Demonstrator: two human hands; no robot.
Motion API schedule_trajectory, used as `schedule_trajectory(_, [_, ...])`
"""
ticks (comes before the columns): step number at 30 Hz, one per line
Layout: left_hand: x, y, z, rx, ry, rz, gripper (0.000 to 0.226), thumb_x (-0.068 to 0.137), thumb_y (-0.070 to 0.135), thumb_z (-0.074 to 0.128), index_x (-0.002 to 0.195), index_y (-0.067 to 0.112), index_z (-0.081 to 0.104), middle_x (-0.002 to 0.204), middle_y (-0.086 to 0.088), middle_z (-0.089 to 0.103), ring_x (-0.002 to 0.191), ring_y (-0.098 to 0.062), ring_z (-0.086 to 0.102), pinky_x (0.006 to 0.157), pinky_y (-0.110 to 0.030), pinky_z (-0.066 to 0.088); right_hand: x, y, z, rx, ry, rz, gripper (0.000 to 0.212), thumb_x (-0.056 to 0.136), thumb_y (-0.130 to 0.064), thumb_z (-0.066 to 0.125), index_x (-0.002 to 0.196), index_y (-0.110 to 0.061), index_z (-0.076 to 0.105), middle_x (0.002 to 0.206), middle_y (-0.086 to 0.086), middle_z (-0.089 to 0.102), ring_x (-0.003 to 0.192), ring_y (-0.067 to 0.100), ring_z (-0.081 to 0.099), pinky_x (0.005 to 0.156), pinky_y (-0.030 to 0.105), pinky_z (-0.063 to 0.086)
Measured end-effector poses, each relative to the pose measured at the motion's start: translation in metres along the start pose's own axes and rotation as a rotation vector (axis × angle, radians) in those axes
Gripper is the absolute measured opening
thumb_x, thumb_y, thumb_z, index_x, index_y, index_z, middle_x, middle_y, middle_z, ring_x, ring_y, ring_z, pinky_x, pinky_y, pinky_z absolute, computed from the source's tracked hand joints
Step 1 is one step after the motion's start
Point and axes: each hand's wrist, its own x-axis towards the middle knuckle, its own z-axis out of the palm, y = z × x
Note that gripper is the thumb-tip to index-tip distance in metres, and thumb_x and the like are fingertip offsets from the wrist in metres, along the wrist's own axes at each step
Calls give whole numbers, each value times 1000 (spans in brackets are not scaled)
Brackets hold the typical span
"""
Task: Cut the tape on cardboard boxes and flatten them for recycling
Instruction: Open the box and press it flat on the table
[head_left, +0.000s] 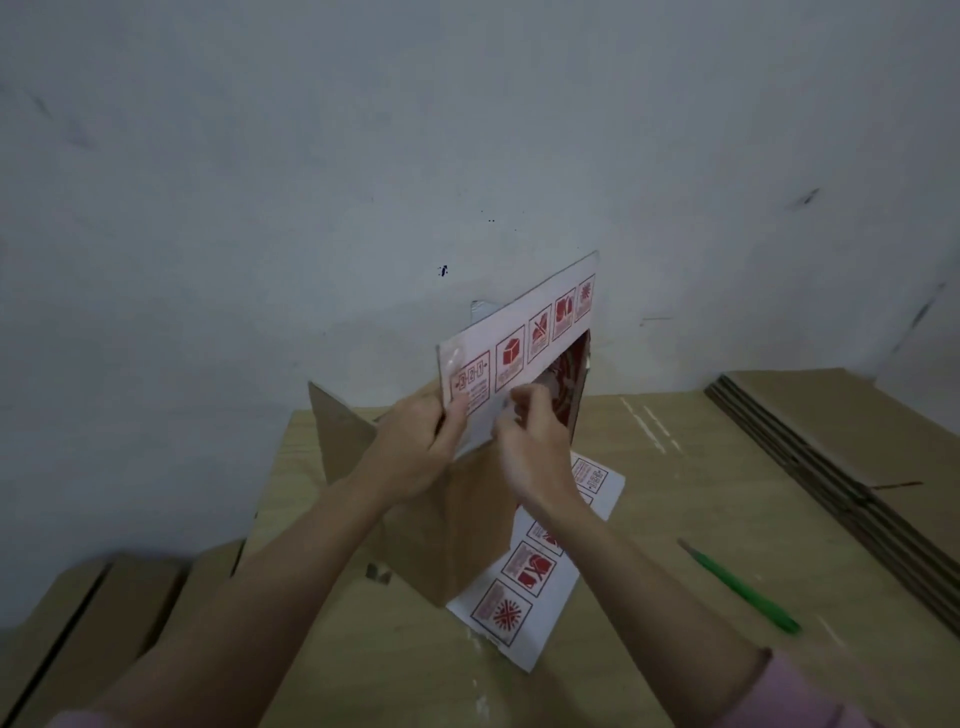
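Note:
A cardboard box (462, 525), white outside with red handling symbols and brown inside, stands partly unfolded on the wooden table (649, 467). One white flap (524, 338) is raised upright; another lies flat toward me. My left hand (415, 447) grips the raised flap's left edge. My right hand (530, 431) has its fingers curled at the flap's lower edge, where clear tape seems to sit; blur hides exactly what it pinches. A green-handled cutter (743, 590) lies on the table to the right, away from both hands.
A stack of flattened brown cardboard (852, 457) lies at the right of the table. More brown boxes (119, 613) sit low at the left. A pale wall (467, 156) rises just behind the table.

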Motion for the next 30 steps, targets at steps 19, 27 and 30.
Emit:
schedule_trajectory(19, [-4, 36, 65, 81, -216, 109, 75, 88, 57, 20, 121, 0, 57, 108, -19, 64, 100, -31, 59, 81, -39, 52, -15, 89, -92, -290, -21, -525, 45, 84, -52, 49, 51, -27, 31, 45, -8, 32, 46, 10, 33, 47, 23, 25])
schedule_trajectory(27, [13, 58, 101, 17, -132, 63, 53, 99, 33, 33, 93, -11, 61, 84, -27, 62, 67, -32, 53, 68, -33, 43, 33, 34, -111, 144, 241, 28, 59, 84, -65, 40, 84, -8, 58, 79, 0, 59, 71, 14, 57, 66, 25, 45])
schedule_trajectory(30, [14, 71, 105, -36, -203, 45, 44, 99, 30, 42, 121, -7, 52, 111, -20, 61, 86, -24, 54, 71, -19, 29, 67, -1, -132, 260, 50, 271, 33, 87, -42, 57, 95, -10, 58, 84, 4, 58, 57, 17, 61, 50, 26, 51])
